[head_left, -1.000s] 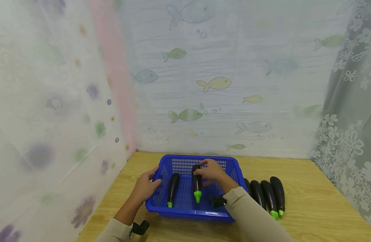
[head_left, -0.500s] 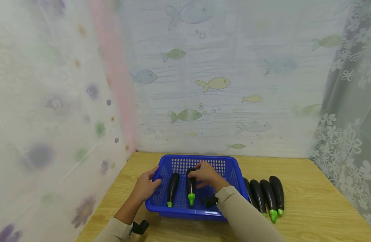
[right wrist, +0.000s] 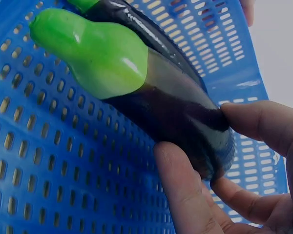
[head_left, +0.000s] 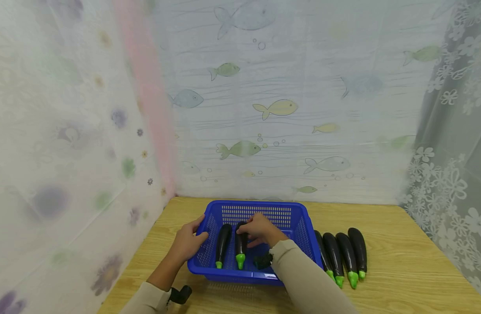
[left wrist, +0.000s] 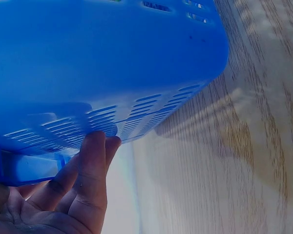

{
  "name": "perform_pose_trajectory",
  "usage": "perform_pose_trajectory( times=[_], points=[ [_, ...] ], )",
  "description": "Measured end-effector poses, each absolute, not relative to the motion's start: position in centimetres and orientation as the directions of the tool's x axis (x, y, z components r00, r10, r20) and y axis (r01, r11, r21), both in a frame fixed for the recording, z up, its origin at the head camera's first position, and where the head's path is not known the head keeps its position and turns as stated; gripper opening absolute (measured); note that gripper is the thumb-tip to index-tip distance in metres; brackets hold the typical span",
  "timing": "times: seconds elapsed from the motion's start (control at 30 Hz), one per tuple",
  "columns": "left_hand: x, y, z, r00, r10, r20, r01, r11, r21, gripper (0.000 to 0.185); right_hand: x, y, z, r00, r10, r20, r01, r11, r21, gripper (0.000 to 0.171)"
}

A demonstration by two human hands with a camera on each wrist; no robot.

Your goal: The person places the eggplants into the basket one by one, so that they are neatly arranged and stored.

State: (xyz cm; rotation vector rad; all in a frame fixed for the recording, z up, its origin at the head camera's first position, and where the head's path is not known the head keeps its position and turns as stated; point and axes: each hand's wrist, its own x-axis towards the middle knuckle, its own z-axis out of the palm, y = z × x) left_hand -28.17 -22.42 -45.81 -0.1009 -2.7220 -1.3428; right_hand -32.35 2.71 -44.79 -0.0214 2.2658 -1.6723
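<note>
A blue slotted plastic basket (head_left: 254,274) stands on the table. My left hand (head_left: 188,242) grips its left rim, thumb on the rim and fingers against the outer wall (left wrist: 112,58), as the left wrist view shows. Inside the basket, my right hand (head_left: 260,228) pinches a dark eggplant (head_left: 240,249) by its rounded end, the bright green stem end (right wrist: 95,56) pointing toward me. Thumb and fingers (right wrist: 178,180) lie on either side of it in the right wrist view. To its left, a second eggplant (head_left: 223,242) lies along the basket floor, roughly parallel.
Right of the basket, several more eggplants (head_left: 346,253) lie side by side on the wood-grain table (head_left: 405,257), stems toward me. A fish-patterned curtain (head_left: 287,144) hangs behind the table, and a floral sheet (head_left: 79,174) hangs along the left.
My right hand has moved left and down inside the basket with its eggplant, bringing it closer to the other one. The left hand has stayed on the rim.
</note>
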Motion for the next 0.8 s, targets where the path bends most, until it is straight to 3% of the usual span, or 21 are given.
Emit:
perform_pose_trajectory(
  times=[0.43,0.8],
  points=[
    [-28.2,-22.5,-45.8,-0.992,0.019,0.127,0.112,0.608,0.786,0.068,-32.6,1.5,-45.0,-0.945,-0.187,-0.267,0.202,0.308,-0.93,0.073],
    [-28.3,-22.5,-45.8,-0.992,0.021,0.128,0.113,0.617,0.778,0.067,-32.9,0.7,-45.7,-0.938,-0.169,-0.304,0.235,0.335,-0.912,0.06]
  ],
)
